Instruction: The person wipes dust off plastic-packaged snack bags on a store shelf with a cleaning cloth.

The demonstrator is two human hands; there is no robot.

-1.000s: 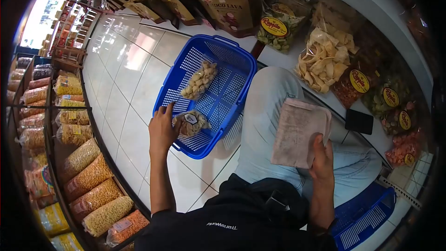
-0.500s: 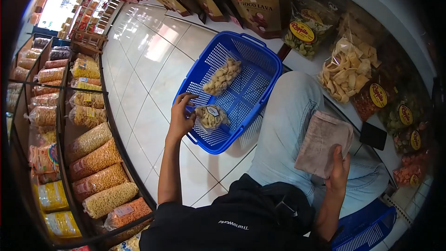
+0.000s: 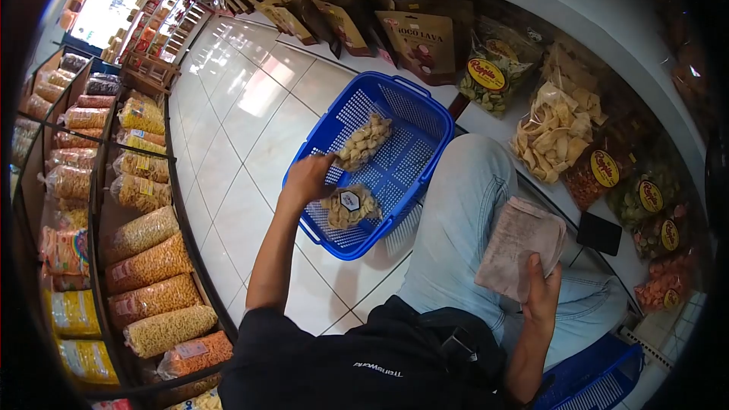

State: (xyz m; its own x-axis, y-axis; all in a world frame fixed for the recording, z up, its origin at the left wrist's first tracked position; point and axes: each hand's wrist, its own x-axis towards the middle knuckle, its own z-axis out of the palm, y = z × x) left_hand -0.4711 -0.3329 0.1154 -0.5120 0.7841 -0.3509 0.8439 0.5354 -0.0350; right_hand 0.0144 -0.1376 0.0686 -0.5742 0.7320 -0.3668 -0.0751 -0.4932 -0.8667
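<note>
A blue plastic basket [image 3: 295, 153] stands on the floor in front of me with two clear snack bags in it. My left hand [image 3: 310, 177] reaches over its left rim, fingers closed at the near end of the upper snack bag [image 3: 367, 139], which is filled with pale, rounded pieces. Just below that hand, the lower snack bag [image 3: 354, 211] lies on the basket floor, a white and dark label facing up. My right hand [image 3: 541, 288] grips a folded greyish-pink cloth [image 3: 524, 243] above my bent leg, thumb on top.
Shelves of bagged snacks [image 3: 152, 258] line the left. On the right, a low shelf holds brown pouches [image 3: 419, 45], a bag of chips [image 3: 554, 133] and a black flat object [image 3: 599, 233]. Another blue basket [image 3: 592, 380] sits at lower right.
My left hand has gone from the lower bag to the end of the upper one, its fingers closing. The lower bag now lies with its label more upward. My right hand still holds the cloth.
</note>
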